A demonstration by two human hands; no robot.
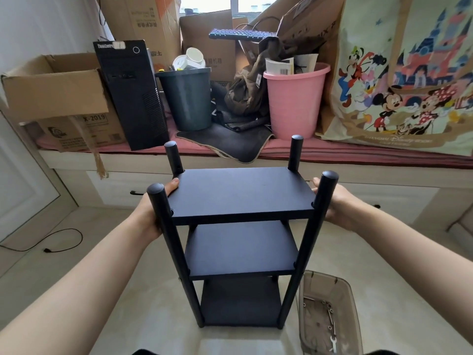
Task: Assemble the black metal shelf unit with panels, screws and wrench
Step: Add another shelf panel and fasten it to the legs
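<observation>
On the pale floor, before a cluttered window ledge, the shelf unit (240, 242) is standing upright: three flat matte black panels, four round black posts with domed caps. The left hand (153, 211) is gripping the top panel's left edge, thumb lying on its upper face; the right hand (332, 204) is gripping the right edge behind the near post. Risk, as a judgement: the unit is looking tall and narrow, so tilting or lifting it could be racking any under-tightened joints or toppling it. A translucent plastic tray (350, 285), just beside the base, is holding small screws (330, 310) and a wrench (333, 344), suggesting fasteners possibly left over
</observation>
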